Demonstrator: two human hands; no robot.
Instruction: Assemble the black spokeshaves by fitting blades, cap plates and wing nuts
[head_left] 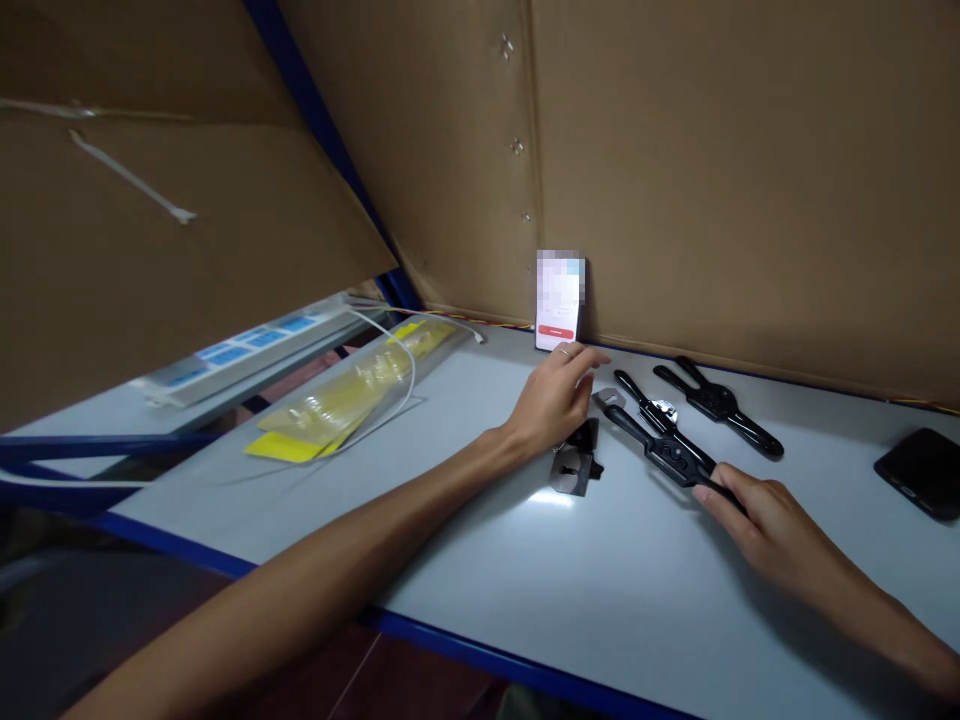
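Note:
My right hand point(772, 520) is closed round the near handle of a black spokeshave point(671, 460), held at a slant over the table. Behind it lies another spokeshave point(643, 402) with a shiny metal part point(664, 412). Farther right rest more black spokeshave pieces point(716, 402), overlapping. My left hand point(555, 395), a ring on one finger, hovers in front of the propped-up phone point(557, 310) with its fingers apart. Just under its wrist side are a flat metal blade point(570, 472) and small black parts, partly hidden. A second flat metal piece point(611, 398) sits by the held spokeshave's far tip.
Yellow strips in clear plastic point(352, 395) lie on the left of the white table point(465, 540). A white cable crosses them. Beyond is a power strip point(247, 350). A dark device point(922, 472) sits at the right. Cardboard walls point(712, 180) enclose the back and left.

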